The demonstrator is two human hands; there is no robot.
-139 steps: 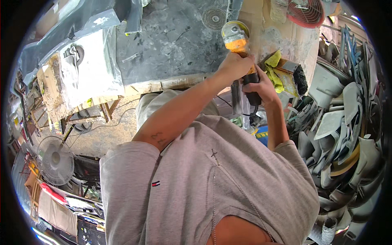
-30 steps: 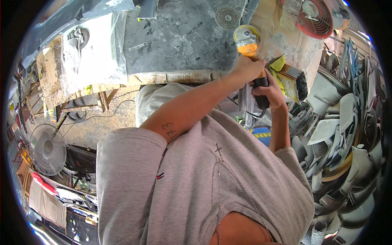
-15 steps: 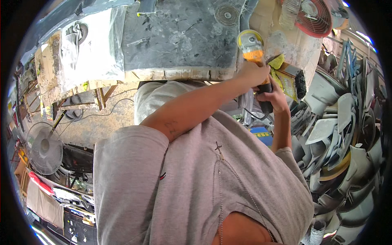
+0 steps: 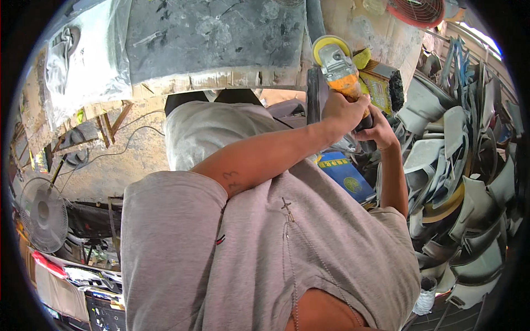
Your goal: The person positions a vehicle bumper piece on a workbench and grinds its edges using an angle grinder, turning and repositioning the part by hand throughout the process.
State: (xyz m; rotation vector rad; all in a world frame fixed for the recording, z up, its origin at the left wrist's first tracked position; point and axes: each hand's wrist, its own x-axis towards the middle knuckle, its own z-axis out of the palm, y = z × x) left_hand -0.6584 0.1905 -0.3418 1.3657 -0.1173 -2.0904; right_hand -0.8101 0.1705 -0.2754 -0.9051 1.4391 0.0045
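Observation:
Both my hands are on an angle grinder (image 4: 338, 65) with an orange and black body, a silver head and a round yellow disc. It is held at the front right edge of the worktable, disc end away from me. My left hand (image 4: 343, 113) reaches across my body and is closed round the orange body, behind the head. Just behind it, my right hand (image 4: 380, 131) is closed on the black rear part, whose end is partly hidden. Close beside the head are a yellow box (image 4: 376, 92) with a black bristly end and a crumpled yellow piece (image 4: 362, 57).
A dark grey mat (image 4: 221, 41) and a clear plastic sheet (image 4: 88, 66) cover the worktable. A red fan (image 4: 418, 11) stands at the far right. Stacked grey curved panels (image 4: 436, 160) crowd the right side. Below my arms lies a blue box (image 4: 348, 176); a standing fan (image 4: 44, 215) is at left.
The grinder's head has turned, showing more of its silver casing. The table has shifted up and left in view, and more of the blue box shows. Both hands keep their hold.

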